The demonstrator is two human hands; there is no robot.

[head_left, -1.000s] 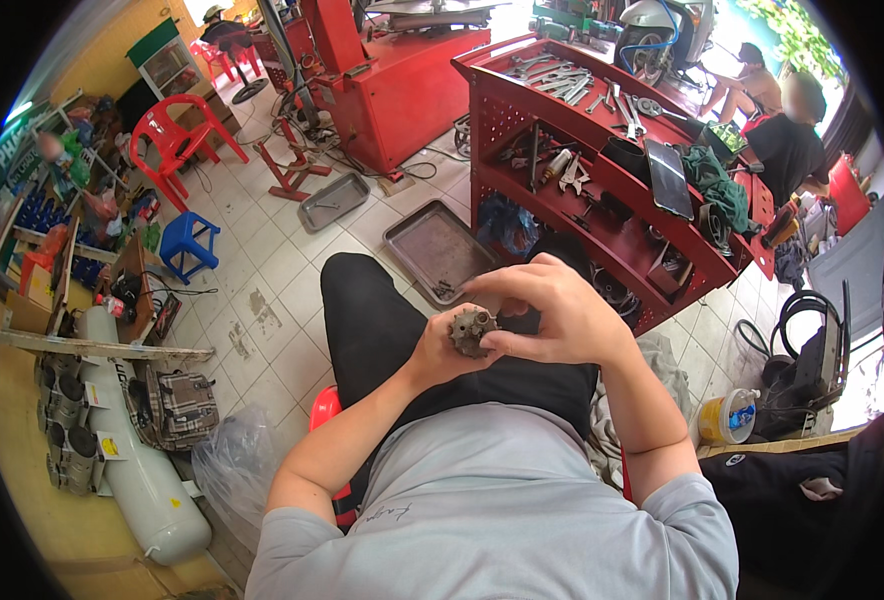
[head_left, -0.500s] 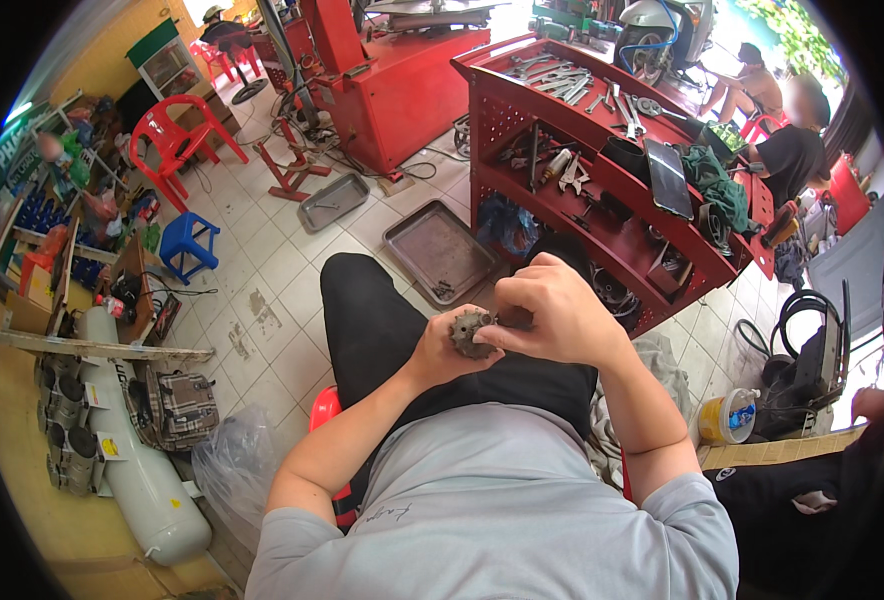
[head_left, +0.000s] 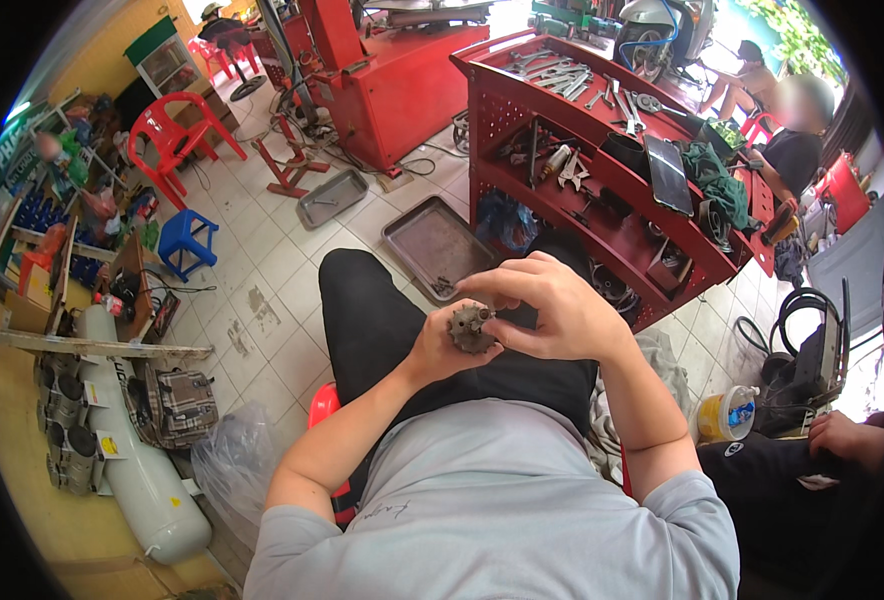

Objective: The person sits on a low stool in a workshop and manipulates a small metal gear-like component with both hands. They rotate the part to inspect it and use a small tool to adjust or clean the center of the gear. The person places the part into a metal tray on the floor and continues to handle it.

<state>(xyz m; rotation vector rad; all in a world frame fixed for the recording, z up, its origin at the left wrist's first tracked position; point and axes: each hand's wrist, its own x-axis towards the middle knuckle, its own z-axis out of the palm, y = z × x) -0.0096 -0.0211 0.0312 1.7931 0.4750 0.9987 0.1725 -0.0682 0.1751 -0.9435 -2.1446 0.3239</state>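
Note:
My left hand (head_left: 436, 345) is closed round a round grey metal gear (head_left: 472, 330) with a toothed rim, held above my lap. The gear's face is turned up, showing holes and a small raised piece near its middle. Over the gear's right side is my right hand (head_left: 552, 312), with its thumb at the rim and its index finger stretched out above. Thumb and index finger are apart, and I see nothing between them. The other fingers of that hand are bent and partly hidden.
Ahead on the tiled floor lies a metal tray (head_left: 440, 245) with small dark parts in one corner; a smaller tray (head_left: 332, 198) is behind it. A red tool cart (head_left: 602, 205) with wrenches stands ahead right. Another person's hand (head_left: 842, 438) shows at far right.
My right thumb and index finger have parted and the index has lifted, so more of the gear's face shows. The other person's hand at right has come further into view.

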